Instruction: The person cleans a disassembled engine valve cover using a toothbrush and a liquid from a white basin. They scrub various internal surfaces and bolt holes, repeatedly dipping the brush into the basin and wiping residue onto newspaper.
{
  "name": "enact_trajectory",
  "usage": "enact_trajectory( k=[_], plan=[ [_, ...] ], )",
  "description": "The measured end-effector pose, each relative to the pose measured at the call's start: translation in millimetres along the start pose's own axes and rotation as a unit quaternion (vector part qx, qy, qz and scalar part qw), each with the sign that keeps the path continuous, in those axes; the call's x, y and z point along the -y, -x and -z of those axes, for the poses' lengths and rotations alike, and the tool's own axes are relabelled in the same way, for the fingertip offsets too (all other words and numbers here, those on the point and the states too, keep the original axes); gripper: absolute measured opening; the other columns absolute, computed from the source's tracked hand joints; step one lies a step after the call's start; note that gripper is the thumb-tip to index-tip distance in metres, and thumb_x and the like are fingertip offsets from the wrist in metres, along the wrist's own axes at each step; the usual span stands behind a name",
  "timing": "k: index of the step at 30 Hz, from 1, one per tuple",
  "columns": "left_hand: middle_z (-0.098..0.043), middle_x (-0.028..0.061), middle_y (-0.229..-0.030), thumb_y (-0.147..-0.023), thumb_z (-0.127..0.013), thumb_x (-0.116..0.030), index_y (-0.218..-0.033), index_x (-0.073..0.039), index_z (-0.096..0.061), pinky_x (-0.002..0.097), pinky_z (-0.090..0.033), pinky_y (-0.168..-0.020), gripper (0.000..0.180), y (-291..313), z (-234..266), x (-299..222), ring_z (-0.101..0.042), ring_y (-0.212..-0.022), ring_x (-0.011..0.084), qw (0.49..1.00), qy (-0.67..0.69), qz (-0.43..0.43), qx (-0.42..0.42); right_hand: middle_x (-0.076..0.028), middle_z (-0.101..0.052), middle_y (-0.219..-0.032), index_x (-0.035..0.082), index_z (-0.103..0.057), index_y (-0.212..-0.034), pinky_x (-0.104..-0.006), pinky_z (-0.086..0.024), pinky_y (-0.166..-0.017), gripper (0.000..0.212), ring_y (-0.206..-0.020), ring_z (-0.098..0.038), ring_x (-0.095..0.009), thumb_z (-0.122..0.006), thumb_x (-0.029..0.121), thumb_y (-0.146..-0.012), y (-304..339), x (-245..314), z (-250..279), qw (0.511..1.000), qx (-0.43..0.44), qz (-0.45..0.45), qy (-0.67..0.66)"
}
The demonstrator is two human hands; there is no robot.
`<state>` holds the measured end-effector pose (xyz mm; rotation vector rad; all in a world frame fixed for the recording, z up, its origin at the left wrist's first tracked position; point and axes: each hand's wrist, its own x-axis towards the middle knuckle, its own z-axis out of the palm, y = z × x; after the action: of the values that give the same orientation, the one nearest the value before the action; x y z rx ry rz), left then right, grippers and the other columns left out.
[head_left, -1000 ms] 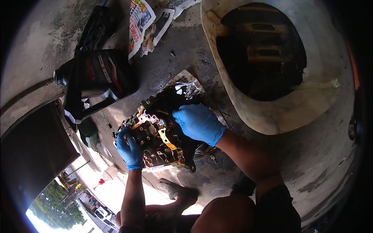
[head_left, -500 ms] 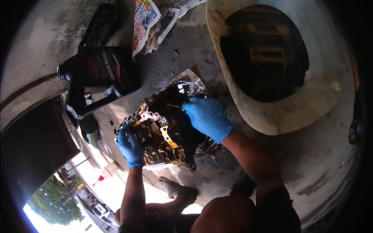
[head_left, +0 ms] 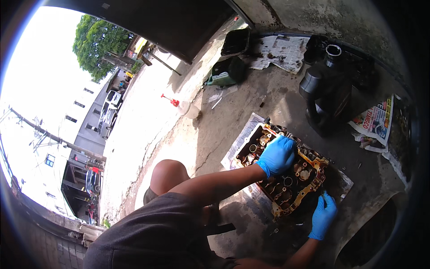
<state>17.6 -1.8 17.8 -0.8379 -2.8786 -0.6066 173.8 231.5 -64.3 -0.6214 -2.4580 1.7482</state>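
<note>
Left hand (head_left: pixel 277 156) curls over engine part (head_left: pixel 299 175), right hand (head_left: pixel 324 214) by its edge; can't tell grips. Floor (head_left: pixel 237 110) extends left.

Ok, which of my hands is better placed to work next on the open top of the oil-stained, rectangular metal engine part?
Left, probably: your blue-gloved left hand is over the engine part, whereas your blue-gloved right hand is beside its edge.

The engine part (head_left: pixel 292 183) is glossy, brown-stained metal.
</note>
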Motion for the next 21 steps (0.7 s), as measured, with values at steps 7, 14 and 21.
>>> enact_trajectory(
  k=[7, 14, 21],
  plan=[
    [-0.058, 0.0183, -0.09, -0.083, -0.06, -0.011, -0.098, -0.002, -0.056, 0.046, -0.048, -0.079, 0.018, 1.6, -0.8, 1.1, -0.055, -0.088, 0.0375, 1.0, 0.021, -0.008, -0.017, -0.021, -0.071, -0.113, -0.008, -0.065, -0.119, -0.0356, -0.052, -0.087, 0.028, -0.099, -0.068, -0.027, -0.058, 0.006, -0.096, 2.9, -26.4, -9.8, 0.999, -0.012, -0.048, -0.009],
    [-0.058, 0.0181, -0.088, -0.082, -0.06, -0.01, -0.095, -0.002, -0.056, 0.0461, -0.048, -0.079, 0.016, 1.5, -0.6, 1.0, -0.056, -0.088, 0.0376, 1.0, 0.012, -0.007, -0.026, -0.016, -0.069, -0.116, -0.005, -0.062, -0.128, -0.0318, -0.051, -0.088, 0.033, -0.1, -0.066, -0.02, -0.056, 0.008, -0.098, 8.2, -22.6, -0.4, 0.982, 0.064, -0.16, -0.078],
    [-0.058, 0.0184, -0.088, -0.082, -0.059, -0.009, -0.095, -0.001, -0.057, 0.0463, -0.048, -0.078, 0.016, -0.6, 2.2, -3.5, -0.056, -0.087, 0.0377, 1.0, 0.007, -0.001, -0.019, -0.023, -0.068, -0.12, -0.007, -0.062, -0.126, -0.0348, -0.05, -0.095, 0.032, -0.108, -0.067, -0.028, -0.052, 0.007, -0.099, 18.1, 5.1, -14.7, 0.992, 0.07, -0.101, -0.021]
  ],
)
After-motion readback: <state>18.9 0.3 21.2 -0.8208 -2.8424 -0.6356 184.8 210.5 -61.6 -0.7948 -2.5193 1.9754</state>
